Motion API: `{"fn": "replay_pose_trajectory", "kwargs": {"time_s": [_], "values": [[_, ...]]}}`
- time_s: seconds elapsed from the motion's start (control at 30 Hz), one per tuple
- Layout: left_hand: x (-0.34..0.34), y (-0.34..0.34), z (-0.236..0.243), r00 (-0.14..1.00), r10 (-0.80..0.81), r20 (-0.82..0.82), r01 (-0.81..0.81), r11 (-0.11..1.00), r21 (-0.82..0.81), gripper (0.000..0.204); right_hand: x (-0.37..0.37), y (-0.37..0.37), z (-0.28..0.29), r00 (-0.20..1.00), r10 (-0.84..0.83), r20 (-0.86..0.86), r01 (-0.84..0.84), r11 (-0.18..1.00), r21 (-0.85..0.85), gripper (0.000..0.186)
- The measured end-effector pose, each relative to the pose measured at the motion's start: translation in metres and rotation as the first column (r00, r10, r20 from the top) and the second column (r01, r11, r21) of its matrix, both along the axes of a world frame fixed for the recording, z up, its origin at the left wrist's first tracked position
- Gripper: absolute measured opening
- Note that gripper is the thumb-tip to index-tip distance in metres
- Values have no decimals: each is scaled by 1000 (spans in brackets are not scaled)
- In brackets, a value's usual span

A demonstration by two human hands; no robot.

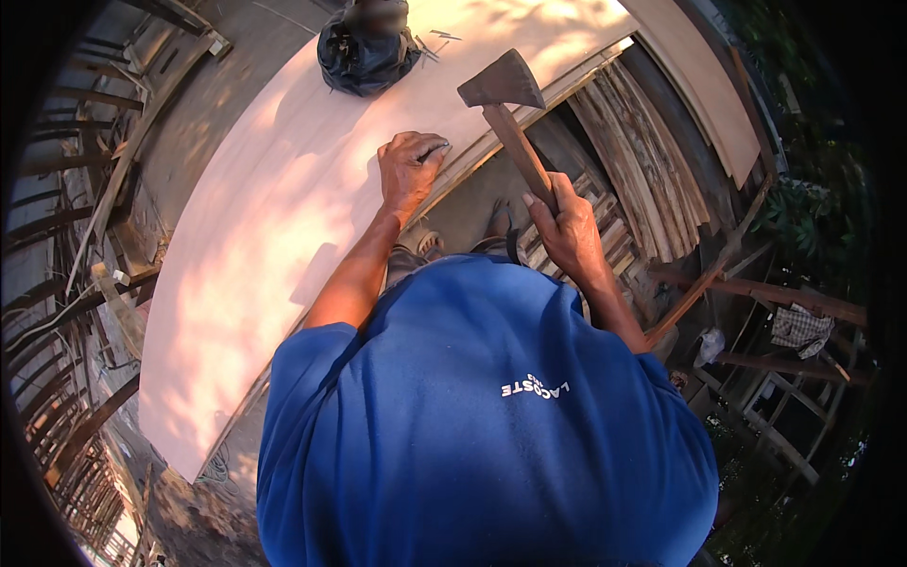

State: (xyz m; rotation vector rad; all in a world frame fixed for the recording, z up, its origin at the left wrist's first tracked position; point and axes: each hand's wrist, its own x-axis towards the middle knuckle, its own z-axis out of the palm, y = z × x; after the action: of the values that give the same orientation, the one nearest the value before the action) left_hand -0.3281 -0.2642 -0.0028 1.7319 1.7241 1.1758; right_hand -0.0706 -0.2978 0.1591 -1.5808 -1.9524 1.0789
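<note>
In my right hand (571, 227) is the wooden handle of a hatchet (515, 132). Its dark, wide blade is raised over the edge of a long, pale plywood sheet (255, 227). My left hand (412, 168) rests on the sheet close to that edge, fingers curled into a pinch. Whatever the pinch may hold is too small or hidden to make out. Beyond my left hand, a black plastic bag (364, 55) sits on the sheet, and several loose nails (433, 45) lie beside it.
Stacked wooden slabs (638, 156) lie to the right, beside another pale sheet (704, 85). Timber framing (756, 293) stands farther right, with a checked cloth (801, 326) hanging on it. Curved wooden ribs (80, 123) line the left side. My feet (499, 219) show below the sheet's edge.
</note>
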Motion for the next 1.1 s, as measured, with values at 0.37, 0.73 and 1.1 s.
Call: {"fn": "replay_pose_trajectory", "kwargs": {"time_s": [0.37,0.73,1.1], "values": [[-18,-5,5,983,-90,162,99,994,-50,26,1,-5,-8,974,69,217,-75,997,20,28],[-172,-22,45,899,402,174,-417,907,61,23,3,-1,-42,905,145,399,-108,987,-115,29],[-135,145,39,943,91,-319,-2,963,269,26,11,-8,-70,865,187,465,-195,980,-32,29]]}}
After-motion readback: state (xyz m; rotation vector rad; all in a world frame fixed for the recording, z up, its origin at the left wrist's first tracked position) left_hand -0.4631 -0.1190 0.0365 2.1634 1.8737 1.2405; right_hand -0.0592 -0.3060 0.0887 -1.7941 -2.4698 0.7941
